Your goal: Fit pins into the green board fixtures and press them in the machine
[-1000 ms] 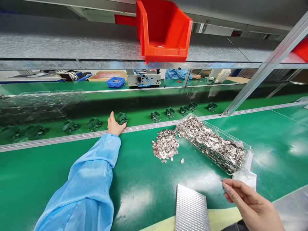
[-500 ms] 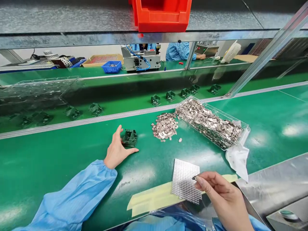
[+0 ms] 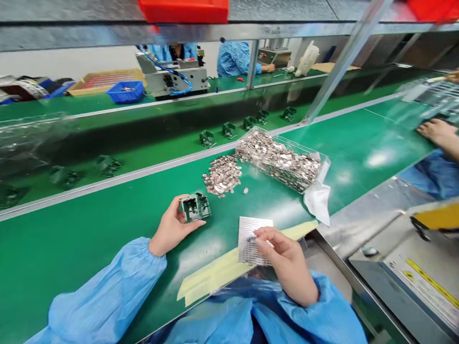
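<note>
My left hand (image 3: 171,225) grips a dark green boxy plastic housing (image 3: 195,208) from its left side, thumb along the near edge and fingers behind. The housing's open face is tilted toward me. My right hand (image 3: 283,258) is closed in a pinch above a silver gridded plate (image 3: 247,248). A small dark piece shows blurred at its fingertips; its kind I cannot make out. Beyond the plate lies a pile of small shiny metal pieces (image 3: 223,175). A clear plastic tray (image 3: 324,168) behind it holds many more of them.
Pale yellow tape (image 3: 210,274) runs along the bench's near edge. Several green housings (image 3: 228,130) stand on the strip behind the metal rail (image 3: 143,177). White crumpled material (image 3: 318,203) hangs at the tray's corner. At far right is another person's hand (image 3: 439,131). A slanted metal post (image 3: 344,62) rises beyond.
My left hand has closed on the green housing and tilted it toward me. The right hand's pinch has moved left over the gridded plate. The camera view has swung right.
</note>
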A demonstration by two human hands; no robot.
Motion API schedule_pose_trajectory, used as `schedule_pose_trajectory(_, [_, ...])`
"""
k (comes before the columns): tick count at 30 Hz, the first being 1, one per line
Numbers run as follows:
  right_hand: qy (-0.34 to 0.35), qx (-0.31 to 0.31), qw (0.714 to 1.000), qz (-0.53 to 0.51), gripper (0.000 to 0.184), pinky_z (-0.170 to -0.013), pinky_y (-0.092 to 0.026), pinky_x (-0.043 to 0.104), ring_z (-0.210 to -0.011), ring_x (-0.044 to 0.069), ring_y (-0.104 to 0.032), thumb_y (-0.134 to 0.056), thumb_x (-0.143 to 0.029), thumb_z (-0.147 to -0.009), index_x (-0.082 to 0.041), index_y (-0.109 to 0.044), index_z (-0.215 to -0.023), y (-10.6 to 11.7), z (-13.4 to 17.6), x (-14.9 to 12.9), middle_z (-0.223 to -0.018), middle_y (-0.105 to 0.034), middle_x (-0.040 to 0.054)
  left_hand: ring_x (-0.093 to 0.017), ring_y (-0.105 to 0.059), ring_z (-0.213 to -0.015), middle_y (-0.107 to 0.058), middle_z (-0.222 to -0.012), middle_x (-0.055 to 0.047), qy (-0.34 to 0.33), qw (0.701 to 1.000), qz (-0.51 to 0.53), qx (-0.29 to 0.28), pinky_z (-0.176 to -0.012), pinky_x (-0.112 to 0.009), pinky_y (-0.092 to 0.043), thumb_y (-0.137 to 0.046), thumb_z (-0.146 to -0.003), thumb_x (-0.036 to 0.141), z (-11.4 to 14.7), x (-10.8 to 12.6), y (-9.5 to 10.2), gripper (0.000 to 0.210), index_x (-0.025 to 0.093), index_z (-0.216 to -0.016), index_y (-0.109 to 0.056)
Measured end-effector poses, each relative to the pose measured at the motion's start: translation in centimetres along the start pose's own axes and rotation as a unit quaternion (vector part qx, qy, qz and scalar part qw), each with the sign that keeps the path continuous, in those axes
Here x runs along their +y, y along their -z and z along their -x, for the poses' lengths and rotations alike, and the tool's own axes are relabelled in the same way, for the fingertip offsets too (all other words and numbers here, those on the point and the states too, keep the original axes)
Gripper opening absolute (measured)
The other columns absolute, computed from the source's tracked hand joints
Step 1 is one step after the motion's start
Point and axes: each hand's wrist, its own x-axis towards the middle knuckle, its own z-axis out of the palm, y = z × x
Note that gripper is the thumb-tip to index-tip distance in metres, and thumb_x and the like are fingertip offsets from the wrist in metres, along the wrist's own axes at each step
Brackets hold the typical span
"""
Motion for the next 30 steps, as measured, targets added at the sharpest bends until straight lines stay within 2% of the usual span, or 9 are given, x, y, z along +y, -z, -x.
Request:
schedule_pose_trajectory(5, [0.030, 0.053, 0.998, 0.001, 0.027, -0.074, -0.054, 0.031, -0.099, 0.024, -0.063, -0.070, -0.045, -0.081, -0.019, -0.068, -0.072, 0.8, 1.1, 0.1, -0.106, -0.066, 0.0107, -0.015, -0.066, -0.079, -0.063, -0.094, -0.001, 0.035, 0.972, 0.184, -0.139, -0.071, -0.026, -0.057, -0.083, -0.065, 0.028, 2.0, 5.2, -8.1, 0.056, 0.023, -0.109, -0.048])
schedule_pose_trajectory(7, [0.043, 0.080, 0.995, 0.032, 0.024, -0.078, -0.053, 0.032, -0.103, 0.025, -0.061, -0.067, -0.042, -0.085, -0.020, -0.068, -0.076, 1.3, 2.0, 0.1, -0.113, -0.063, 0.0110, -0.013, -0.065, -0.075, -0.063, -0.090, 0.000, 0.045, 0.955, 0.229, -0.182, -0.066, -0.023, -0.055, -0.082, -0.068, 0.029, 2.6, 6.2, -10.3, 0.054, 0.023, -0.110, -0.049])
schedule_pose_trajectory(9, [0.056, 0.107, 0.991, 0.063, 0.020, -0.084, -0.051, 0.034, -0.106, 0.025, -0.060, -0.065, -0.038, -0.086, -0.020, -0.068, -0.078, 1.6, 2.8, 0.2, -0.116, -0.062, 0.0110, -0.012, -0.063, -0.074, -0.062, -0.089, 0.000, 0.041, 0.944, 0.258, -0.202, -0.064, -0.021, -0.053, -0.080, -0.072, 0.029, 3.2, 6.4, -11.6, 0.049, 0.024, -0.111, -0.050])
schedule_pose_trajectory(13, [0.075, 0.138, 0.983, 0.096, 0.012, -0.094, -0.046, 0.038, -0.112, 0.026, -0.058, -0.065, -0.030, -0.085, -0.021, -0.069, -0.077, 1.5, 3.6, 0.3, -0.117, -0.062, 0.0102, -0.011, -0.062, -0.075, -0.062, -0.099, -0.002, 0.014, 0.944, 0.258, -0.206, -0.064, -0.019, -0.052, -0.075, -0.078, 0.025, 4.1, 5.9, -12.3, 0.041, 0.027, -0.112, -0.052])
schedule_pose_trajectory(16, [0.084, 0.143, 0.980, 0.110, 0.009, -0.097, -0.044, 0.040, -0.112, 0.026, -0.058, -0.065, -0.028, -0.084, -0.022, -0.069, -0.077, 1.1, 3.4, 0.5, -0.117, -0.062, 0.0096, -0.010, -0.060, -0.069, -0.062, -0.093, -0.001, 0.009, 0.942, 0.252, -0.220, -0.061, -0.019, -0.051, -0.072, -0.081, 0.024, 4.4, 5.4, -12.1, 0.039, 0.027, -0.113, -0.052])
schedule_pose_trajectory(19, [0.091, 0.150, 0.977, 0.120, 0.009, -0.096, -0.045, 0.039, -0.109, 0.025, -0.059, -0.064, -0.026, -0.084, -0.022, -0.068, -0.076, 0.8, 3.2, 0.6, -0.116, -0.062, 0.0092, -0.009, -0.057, -0.064, -0.061, -0.084, 0.000, 0.000, 0.940, 0.247, -0.235, -0.058, -0.018, -0.049, -0.070, -0.082, 0.025, 4.7, 5.1, -12.0, 0.039, 0.028, -0.116, -0.051])
schedule_pose_trajectory(24, [0.094, 0.159, 0.973, 0.135, 0.013, -0.092, -0.048, 0.036, -0.106, 0.024, -0.060, -0.064, -0.026, -0.085, -0.021, -0.067, -0.073, 0.6, 3.2, 0.7, -0.110, -0.062, 0.0093, -0.009, -0.052, -0.056, -0.062, -0.085, -0.002, -0.009, 0.951, 0.188, -0.245, -0.049, -0.019, -0.043, -0.064, -0.087, 0.031, 5.1, 4.1, -11.8, 0.036, 0.029, -0.120, -0.052])
schedule_pose_trajectory(30, [0.081, 0.158, 0.976, 0.125, 0.013, -0.075, -0.051, 0.030, -0.089, 0.021, -0.062, -0.064, -0.026, -0.085, -0.020, -0.066, -0.074, 0.3, 3.1, 1.0, -0.101, -0.062, 0.0073, -0.010, -0.046, -0.051, -0.059, -0.077, -0.002, -0.026, 0.963, 0.140, -0.231, -0.043, -0.022, -0.036, -0.058, -0.090, 0.035, 5.2, 3.6, -11.7, 0.030, 0.028, -0.119, -0.054])
